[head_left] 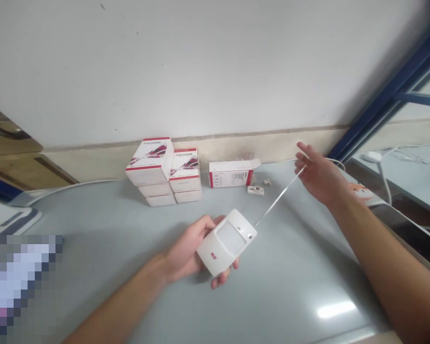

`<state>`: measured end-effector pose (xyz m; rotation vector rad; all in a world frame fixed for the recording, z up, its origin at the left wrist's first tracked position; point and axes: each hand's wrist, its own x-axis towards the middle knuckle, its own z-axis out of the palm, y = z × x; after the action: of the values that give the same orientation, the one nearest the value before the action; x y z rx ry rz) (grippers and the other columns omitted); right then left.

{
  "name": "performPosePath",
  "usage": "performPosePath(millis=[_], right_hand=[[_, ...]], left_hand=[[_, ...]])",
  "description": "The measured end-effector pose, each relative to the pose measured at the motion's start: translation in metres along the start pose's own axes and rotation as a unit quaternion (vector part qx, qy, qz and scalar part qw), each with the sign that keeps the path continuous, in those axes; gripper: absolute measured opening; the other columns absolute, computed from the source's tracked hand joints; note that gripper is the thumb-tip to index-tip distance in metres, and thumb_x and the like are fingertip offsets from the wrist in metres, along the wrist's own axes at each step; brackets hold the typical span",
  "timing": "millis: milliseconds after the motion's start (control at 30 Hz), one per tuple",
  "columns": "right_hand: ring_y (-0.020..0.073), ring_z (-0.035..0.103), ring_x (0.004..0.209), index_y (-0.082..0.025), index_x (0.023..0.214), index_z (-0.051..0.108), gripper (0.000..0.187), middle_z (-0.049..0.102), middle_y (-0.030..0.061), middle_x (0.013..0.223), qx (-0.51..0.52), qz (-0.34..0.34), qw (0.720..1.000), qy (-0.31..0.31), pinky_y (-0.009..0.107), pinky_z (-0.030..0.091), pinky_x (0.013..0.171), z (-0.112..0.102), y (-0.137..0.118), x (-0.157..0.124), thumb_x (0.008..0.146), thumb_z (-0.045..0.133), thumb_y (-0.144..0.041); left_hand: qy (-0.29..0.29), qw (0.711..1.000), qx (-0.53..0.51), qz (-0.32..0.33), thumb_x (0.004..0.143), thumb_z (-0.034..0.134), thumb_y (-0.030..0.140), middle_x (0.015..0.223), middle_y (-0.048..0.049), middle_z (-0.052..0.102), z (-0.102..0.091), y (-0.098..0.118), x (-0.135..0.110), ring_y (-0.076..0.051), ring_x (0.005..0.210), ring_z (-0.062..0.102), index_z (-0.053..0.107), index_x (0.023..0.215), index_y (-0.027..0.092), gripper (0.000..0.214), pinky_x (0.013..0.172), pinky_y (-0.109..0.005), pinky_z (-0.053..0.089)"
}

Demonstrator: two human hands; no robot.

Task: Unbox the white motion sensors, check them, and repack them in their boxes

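Observation:
A white motion detector (226,242) with a frosted window and a small red logo is tilted above the table. My left hand (193,248) is wrapped round its left side and underside, fingertips showing at the lower edge. From the detector's upper right corner a thin metal antenna (277,198) runs out, pulled long, towards the upper right. At its far end my right hand (317,172) is closed on the antenna, the other fingers partly stretched. Behind the detector lie a white mounting bracket (255,190) and a small white swivel piece (267,182).
Stacked red-and-white boxes (157,165) stand against the wall, with an opened box (231,174) lying beside them. A white cable (335,162) runs behind my right hand. A dark phone-like object (390,222) lies at the right, near the blue frame (383,95).

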<state>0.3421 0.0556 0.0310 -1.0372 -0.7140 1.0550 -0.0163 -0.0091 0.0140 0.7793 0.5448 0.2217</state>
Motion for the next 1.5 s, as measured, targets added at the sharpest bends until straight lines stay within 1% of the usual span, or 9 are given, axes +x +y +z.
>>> performPosePath(millis=[133,233,333,467,600,867,1100,1367,1500], right_hand=[[0.0097,0.059,0.064,-0.027,0.102,0.072,0.02,0.06,-0.0021,0.08,0.025,-0.012,1.0,0.012,0.017,0.057,0.054,0.002,0.002,0.002,0.09,0.082,-0.038],[0.012,0.068,0.075,-0.025,0.101,0.073,0.022,0.064,0.0001,0.082,0.037,-0.037,0.998,0.039,0.02,0.064,0.069,0.004,0.008,0.001,0.094,0.077,-0.046],[0.0163,0.075,0.087,-0.023,0.102,0.074,0.018,0.073,0.0044,0.094,0.002,-0.056,0.997,0.047,0.026,0.067,0.081,0.005,0.013,-0.002,0.091,0.079,-0.036],[0.0162,0.076,0.082,-0.022,0.107,0.076,0.023,0.078,0.0054,0.098,-0.032,-0.068,0.996,0.053,0.027,0.067,0.079,0.0,0.015,-0.001,0.084,0.082,-0.024],[0.0164,0.075,0.081,-0.023,0.105,0.077,0.026,0.079,0.0046,0.096,-0.05,-0.09,0.994,0.038,0.027,0.067,0.075,0.002,0.016,-0.002,0.081,0.085,-0.027],[0.019,0.074,0.081,-0.022,0.119,0.076,0.039,0.081,0.0079,0.108,-0.129,-0.042,0.986,-0.1,0.036,0.065,0.078,0.053,0.03,-0.053,0.089,0.082,-0.045],[0.0194,0.072,0.08,-0.021,0.12,0.077,0.038,0.081,0.0096,0.107,-0.155,-0.044,0.976,-0.147,0.037,0.06,0.074,0.068,0.032,-0.075,0.091,0.079,-0.046],[0.021,0.073,0.088,-0.025,0.119,0.08,0.034,0.081,0.0072,0.105,-0.24,-0.046,0.928,-0.283,0.039,0.061,0.08,0.088,0.045,-0.106,0.1,0.066,-0.05],[0.0247,0.075,0.1,-0.027,0.122,0.079,0.035,0.081,0.0065,0.115,-0.328,-0.104,0.889,-0.303,0.044,0.061,0.09,0.083,0.043,-0.108,0.104,0.057,-0.048]], left_hand=[[-0.008,1.0,0.013,-0.007,0.097,0.037,0.042,0.093,-0.0151,0.074,0.006,0.002,-0.001,-0.026,0.068,0.071,0.057,0.121,0.018,0.039,0.059,-0.033,0.05],[-0.001,1.0,-0.025,0.017,0.095,0.039,0.043,0.094,-0.0173,0.073,0.006,0.002,0.0,-0.027,0.071,0.07,0.059,0.12,0.015,0.043,0.063,-0.036,0.051],[-0.01,0.998,-0.048,0.027,0.092,0.04,0.042,0.095,-0.0184,0.073,0.003,0.0,0.001,-0.028,0.072,0.07,0.06,0.121,0.014,0.045,0.064,-0.038,0.05],[-0.017,0.998,-0.049,0.042,0.095,0.039,0.038,0.095,-0.018,0.073,0.0,-0.005,0.002,-0.029,0.073,0.07,0.058,0.122,0.016,0.041,0.065,-0.038,0.05],[0.001,0.996,-0.069,0.06,0.095,0.041,0.04,0.091,-0.0176,0.072,0.001,-0.009,0.003,-0.028,0.069,0.069,0.053,0.12,0.018,0.035,0.059,-0.035,0.049],[0.076,0.986,-0.091,0.118,0.093,0.04,0.038,0.085,-0.0171,0.071,0.009,-0.004,-0.001,-0.027,0.065,0.067,0.049,0.122,0.017,0.037,0.055,-0.034,0.048],[0.105,0.98,-0.096,0.138,0.09,0.039,0.038,0.085,-0.018,0.073,0.013,-0.008,-0.001,-0.028,0.063,0.067,0.049,0.122,0.018,0.039,0.057,-0.036,0.046],[0.118,0.966,-0.143,0.18,0.088,0.039,0.04,0.082,-0.0175,0.07,0.01,-0.012,0.002,-0.027,0.061,0.062,0.055,0.128,0.01,0.053,0.054,-0.035,0.043],[0.11,0.966,-0.148,0.181,0.088,0.041,0.04,0.082,-0.018,0.07,0.009,-0.009,0.003,-0.026,0.06,0.061,0.06,0.121,0.009,0.05,0.054,-0.035,0.043]])
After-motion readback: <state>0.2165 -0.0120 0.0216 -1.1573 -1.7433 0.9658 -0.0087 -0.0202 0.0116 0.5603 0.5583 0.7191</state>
